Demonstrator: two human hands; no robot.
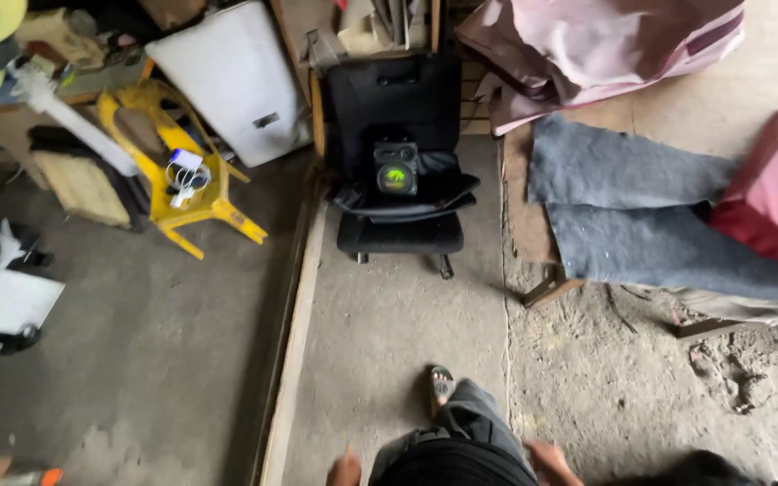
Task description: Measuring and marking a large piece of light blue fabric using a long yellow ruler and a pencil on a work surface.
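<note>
cluttered workshop: concrete floor [389, 342], scrap boards [294, 342]

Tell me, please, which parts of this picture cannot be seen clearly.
- Left hand, head view: cut by the bottom edge; open or shut unclear.
- Right hand, head view: also cut by the bottom edge.
- Black chair, head view: the small speaker covers part of the seat.
- Items on the yellow stool: too small to identify.

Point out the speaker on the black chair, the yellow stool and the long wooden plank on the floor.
Speaker [395, 168], head view, on its round lit front.
Yellow stool [216, 209], head view, on the frame by its lower legs.
Plank [294, 342], head view, midway along its length.
</note>
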